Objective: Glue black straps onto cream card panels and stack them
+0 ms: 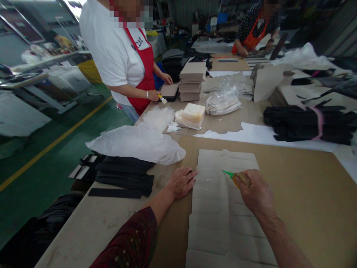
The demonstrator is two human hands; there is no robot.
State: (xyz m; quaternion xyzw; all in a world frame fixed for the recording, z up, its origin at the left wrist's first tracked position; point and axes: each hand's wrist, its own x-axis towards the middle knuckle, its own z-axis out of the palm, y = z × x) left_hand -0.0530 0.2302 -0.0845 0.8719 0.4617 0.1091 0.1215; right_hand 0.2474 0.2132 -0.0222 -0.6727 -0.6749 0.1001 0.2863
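My right hand (256, 190) is wrapped round a small yellowish glue bottle (239, 180) with a green nozzle. Its tip points left over a column of overlapping pale grey boards (212, 208), which runs from mid-table to the near edge of view. Against the left edge of these boards lies my left hand (182, 182), palm down, fingers stretched out and empty. Left of that hand are black strips (125, 175), with a single strip (114, 192) lying apart. A crumpled translucent plastic bag (139, 143) covers the table beyond the strips.
A person in a red apron (145, 74) holds a brush (162, 99) beside stacked boards (192, 82). A whitish block (192, 115) and a plastic-wrapped bundle (224, 100) stand mid-table. Tied black strips (295, 123) lie right. Another person in an orange apron (252, 35) works behind.
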